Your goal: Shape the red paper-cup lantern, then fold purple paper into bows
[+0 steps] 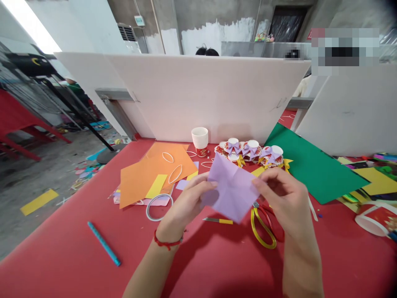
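A square of creased purple paper (234,188) is stretched between my two hands, held up above the red table. My left hand (197,192) pinches its left corner, and my right hand (281,192) pinches the right corner. Fold lines cross near the paper's middle. Below it on the table lie a yellow-handled knife or pen (221,221) and scissors (262,231) with one yellow and one red handle, their blades mostly hidden. Behind the paper stand small paper-cup pieces with purple bows (252,149) and yellow ribbon ends.
Orange paper sheets (136,178), a yellow strip (156,186) and a roll of tape (151,207) lie to the left. A teal pen (104,243) is nearer. White cups (200,136) stand at the white partition (198,95). Green card (319,169) and a tipped cup (376,219) are right.
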`<act>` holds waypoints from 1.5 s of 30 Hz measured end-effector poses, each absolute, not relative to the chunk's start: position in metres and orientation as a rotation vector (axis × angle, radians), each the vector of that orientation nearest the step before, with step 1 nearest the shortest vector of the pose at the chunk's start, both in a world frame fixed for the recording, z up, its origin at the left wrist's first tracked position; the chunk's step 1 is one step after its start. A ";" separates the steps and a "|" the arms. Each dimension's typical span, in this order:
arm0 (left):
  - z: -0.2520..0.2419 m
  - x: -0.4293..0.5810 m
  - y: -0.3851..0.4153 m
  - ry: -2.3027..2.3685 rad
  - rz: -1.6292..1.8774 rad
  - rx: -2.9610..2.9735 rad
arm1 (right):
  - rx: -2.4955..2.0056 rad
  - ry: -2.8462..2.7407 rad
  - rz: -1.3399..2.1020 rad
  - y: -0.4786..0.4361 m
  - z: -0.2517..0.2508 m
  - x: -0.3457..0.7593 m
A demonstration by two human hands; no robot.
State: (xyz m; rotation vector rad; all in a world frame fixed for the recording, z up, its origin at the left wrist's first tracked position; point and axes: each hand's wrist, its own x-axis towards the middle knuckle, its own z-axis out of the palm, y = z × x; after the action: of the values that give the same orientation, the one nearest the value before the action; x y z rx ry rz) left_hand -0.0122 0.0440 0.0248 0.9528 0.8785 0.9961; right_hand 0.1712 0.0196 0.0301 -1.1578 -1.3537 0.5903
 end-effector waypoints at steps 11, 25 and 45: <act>0.028 -0.030 0.046 0.932 1.058 1.164 | -1.081 -2.047 0.417 0.010 0.033 0.189; 0.034 -0.048 0.033 0.602 1.251 1.791 | -0.867 -1.658 0.230 0.011 0.031 0.188; 0.027 -0.029 0.037 0.759 1.780 1.670 | -0.831 -1.450 0.483 0.007 0.027 0.176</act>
State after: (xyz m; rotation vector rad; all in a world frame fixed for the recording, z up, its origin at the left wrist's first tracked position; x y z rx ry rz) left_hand -0.0287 0.0374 0.0273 1.6702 0.7588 1.7800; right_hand 0.1763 0.0072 0.0272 -0.8308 -1.4498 0.4830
